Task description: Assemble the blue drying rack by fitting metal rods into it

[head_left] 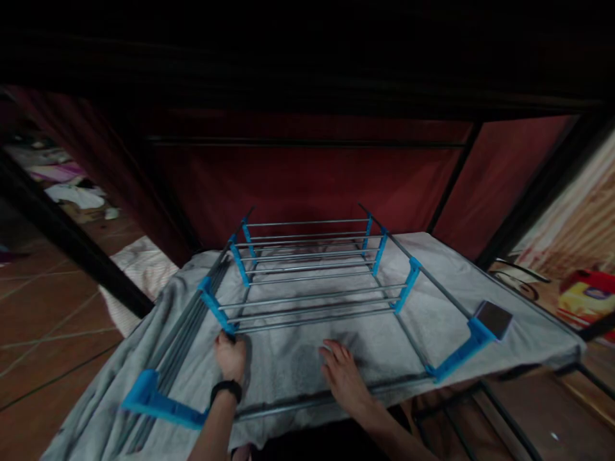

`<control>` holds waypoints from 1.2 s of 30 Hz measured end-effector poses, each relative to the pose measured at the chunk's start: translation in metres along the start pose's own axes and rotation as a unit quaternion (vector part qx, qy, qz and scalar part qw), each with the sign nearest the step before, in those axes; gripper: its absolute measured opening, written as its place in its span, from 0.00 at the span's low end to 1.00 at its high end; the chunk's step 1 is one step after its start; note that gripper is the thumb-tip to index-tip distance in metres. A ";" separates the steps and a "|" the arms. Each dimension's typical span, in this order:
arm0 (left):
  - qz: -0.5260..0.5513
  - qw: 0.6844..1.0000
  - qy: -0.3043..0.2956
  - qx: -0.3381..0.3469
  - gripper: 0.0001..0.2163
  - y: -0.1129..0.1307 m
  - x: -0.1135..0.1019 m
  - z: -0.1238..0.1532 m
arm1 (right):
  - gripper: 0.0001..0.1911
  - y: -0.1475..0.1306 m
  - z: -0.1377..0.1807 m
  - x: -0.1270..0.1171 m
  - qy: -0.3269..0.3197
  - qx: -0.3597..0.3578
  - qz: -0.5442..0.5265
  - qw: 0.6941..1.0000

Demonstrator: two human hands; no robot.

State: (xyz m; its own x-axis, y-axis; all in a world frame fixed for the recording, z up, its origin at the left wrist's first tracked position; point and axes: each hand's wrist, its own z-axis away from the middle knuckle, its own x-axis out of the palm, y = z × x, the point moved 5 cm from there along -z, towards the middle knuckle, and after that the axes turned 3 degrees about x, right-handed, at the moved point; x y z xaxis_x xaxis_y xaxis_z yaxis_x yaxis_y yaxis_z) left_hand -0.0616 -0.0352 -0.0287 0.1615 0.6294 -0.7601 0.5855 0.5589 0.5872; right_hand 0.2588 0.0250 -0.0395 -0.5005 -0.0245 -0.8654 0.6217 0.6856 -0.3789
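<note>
A partly assembled rack (317, 298) of grey metal rods and blue plastic brackets lies along the bed-like surface in front of me. My left hand (231, 358), a black band at its wrist, is closed on the rack frame at the lower end of a blue bracket (216, 304). Its fingertips are partly hidden there. My right hand (342, 371) hovers over or rests on the grey blanket, fingers apart, with nothing in it. Close by runs the nearest cross rod (283, 408). Blue end brackets stand at the near left (163, 406) and near right (459, 355).
A bundle of loose grey rods (185, 342) lies left of the rack on the grey blanket (451, 275). A dark flat phone-like object (493, 319) sits at the right. Black frame posts (81, 246) and red panels (307, 182) enclose the space. A red-yellow package (589, 298) stands beyond.
</note>
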 end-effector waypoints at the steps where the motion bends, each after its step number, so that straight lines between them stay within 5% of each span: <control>1: 0.006 1.000 0.015 -0.015 0.16 0.003 -0.001 0.006 | 0.19 0.009 0.016 -0.003 0.017 -0.014 0.019 1.000; 6: 0.044 0.998 0.043 0.006 0.25 0.022 -0.007 0.063 | 0.19 0.053 0.071 -0.002 0.099 -0.167 0.114 0.974; 10: 0.121 0.972 -0.106 0.171 0.19 0.033 -0.028 0.128 | 0.18 0.082 0.087 0.010 0.158 -0.231 0.144 0.949; 13: 0.082 0.940 -0.231 0.238 0.21 0.016 -0.054 0.169 | 0.17 0.093 0.091 0.020 0.144 -0.266 0.156 0.940; 16: 0.028 0.954 -0.211 0.212 0.20 -0.026 -0.086 0.186 | 0.19 0.102 0.089 0.028 0.132 -0.260 0.172 0.941; 20: 0.003 0.994 -0.028 0.104 0.18 -0.088 -0.125 0.174 | 0.27 0.105 0.090 0.033 0.160 -0.266 0.166 0.936; 23: -0.040 0.997 0.046 0.042 0.17 -0.116 -0.136 0.147 | 0.35 0.102 0.091 0.036 0.165 -0.262 0.175 0.935; 29: -0.199 0.980 0.008 0.031 0.19 -0.117 -0.118 0.091 | 0.36 0.087 0.092 0.034 0.202 -0.234 0.201 0.930; 36: -0.318 0.948 -0.031 -0.006 0.18 -0.102 -0.103 0.071 | 0.32 0.080 0.094 0.037 0.221 -0.197 0.207 0.932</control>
State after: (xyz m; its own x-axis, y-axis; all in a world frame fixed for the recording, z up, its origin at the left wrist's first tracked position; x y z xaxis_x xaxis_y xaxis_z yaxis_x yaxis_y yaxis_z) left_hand -0.0817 -0.1950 -0.0302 -0.1745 0.1302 -0.9760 0.5711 0.8208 0.0074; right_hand 0.3471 0.0108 -0.1324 -0.5203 0.5450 -0.6574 0.5909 0.7856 0.1836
